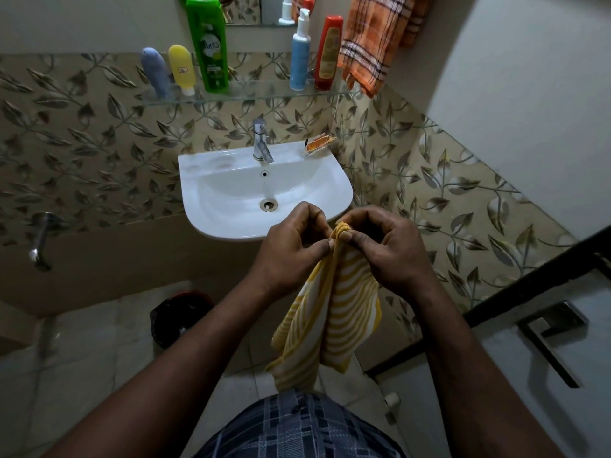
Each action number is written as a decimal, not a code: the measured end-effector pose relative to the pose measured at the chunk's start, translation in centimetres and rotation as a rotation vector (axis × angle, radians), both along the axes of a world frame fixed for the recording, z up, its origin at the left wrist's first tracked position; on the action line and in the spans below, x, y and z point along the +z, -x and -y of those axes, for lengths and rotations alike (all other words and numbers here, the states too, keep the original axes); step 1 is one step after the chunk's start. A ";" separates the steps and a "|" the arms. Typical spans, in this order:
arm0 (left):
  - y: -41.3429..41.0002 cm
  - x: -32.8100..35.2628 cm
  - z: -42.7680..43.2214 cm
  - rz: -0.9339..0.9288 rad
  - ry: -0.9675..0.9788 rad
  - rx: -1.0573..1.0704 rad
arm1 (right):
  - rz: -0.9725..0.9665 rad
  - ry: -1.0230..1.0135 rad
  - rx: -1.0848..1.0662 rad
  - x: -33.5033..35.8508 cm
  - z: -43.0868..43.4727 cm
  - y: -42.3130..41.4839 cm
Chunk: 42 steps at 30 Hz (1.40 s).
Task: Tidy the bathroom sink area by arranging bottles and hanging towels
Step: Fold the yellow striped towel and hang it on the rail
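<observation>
1. While it hangs in front of the sink [330, 180], just below the near rim, the yellow towel [340, 312] is bunched at its top. The striped folds fall free and touch nothing but the hands.
2. Left hand [291, 249]: fingers curled, with thumb and forefinger pinching the top edge from the left.
3. Right hand [390, 249]: fingers curled, pinching the same bunched edge from the right. The two pinches almost meet.
4. Step in hand, as judged: opening the towel out before hanging it.
5. Method advised:
   - Keep one pinch fixed and walk the other along the hem until each hand has a corner.
   - Draw the edge taut so the folds drop flat.
   - Give one light shake, low and away from the basin.
6. Destination, probable: beside the orange towel [373, 44], which hangs at upper right by the end of the shelf [251, 94]. Its rail or hook is not visible, so the fixing cannot be told.
7. Hazard: the lift passes close to the shelf, where the bottles stand upright and the red bottle [327, 54] is nearest the orange towel. Carry the cloth gathered and to the right, so that no loose tail sweeps the shelf.
</observation>
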<state>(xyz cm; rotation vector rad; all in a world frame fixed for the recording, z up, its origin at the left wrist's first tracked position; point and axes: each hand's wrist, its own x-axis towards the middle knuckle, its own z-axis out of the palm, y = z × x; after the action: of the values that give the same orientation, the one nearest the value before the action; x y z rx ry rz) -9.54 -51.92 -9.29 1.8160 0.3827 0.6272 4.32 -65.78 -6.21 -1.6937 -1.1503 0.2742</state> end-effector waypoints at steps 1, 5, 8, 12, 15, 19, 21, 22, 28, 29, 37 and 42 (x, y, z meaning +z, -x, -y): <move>-0.1 -0.2 0.1 -0.015 -0.014 -0.002 | 0.001 -0.002 -0.002 0.1 0.1 0.0; -0.2 -0.7 0.6 0.030 -0.103 0.081 | 0.045 0.005 -0.048 0.5 0.7 -0.3; -0.5 -0.4 0.8 0.081 -0.263 0.154 | 0.082 0.007 -0.075 0.7 0.9 -0.5; -0.9 -0.1 1.1 0.088 -0.389 0.178 | 0.106 0.004 -0.084 1.0 1.1 -0.8; -0.9 0.1 1.5 0.122 -0.419 0.159 | 0.089 -0.011 -0.105 1.0 1.3 -1.2; -1.0 0.7 2.0 0.131 -0.429 0.150 | 0.079 -0.019 -0.134 1.0 1.4 -1.4; -1.1 0.7 2.0 0.137 -0.452 0.160 | 0.081 -0.014 -0.144 1.0 1.3 -1.4; -1.2 0.7 1.9 0.135 -0.463 0.157 | 0.081 -0.012 -0.148 1.1 1.2 -1.5; -1.7 0.3 1.7 0.084 -0.502 0.199 | 0.101 -0.013 -0.168 1.5 0.8 -1.6; -1.8 0.3 1.7 0.075 -0.509 0.210 | 0.099 -0.010 -0.165 1.6 0.7 -1.6; -2.0 0.5 1.0 0.053 -0.523 0.234 | 0.097 0.004 -0.146 1.9 -0.3 -1.8; -2.2 0.2 0.3 0.088 -0.408 0.205 | 0.109 -0.010 -0.159 2.2 -0.6 -1.9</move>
<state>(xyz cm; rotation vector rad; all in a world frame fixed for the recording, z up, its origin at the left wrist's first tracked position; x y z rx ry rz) -7.38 -52.22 -9.11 2.1418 0.4056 0.9804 6.18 -65.22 -3.96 -1.7983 -1.0864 0.0780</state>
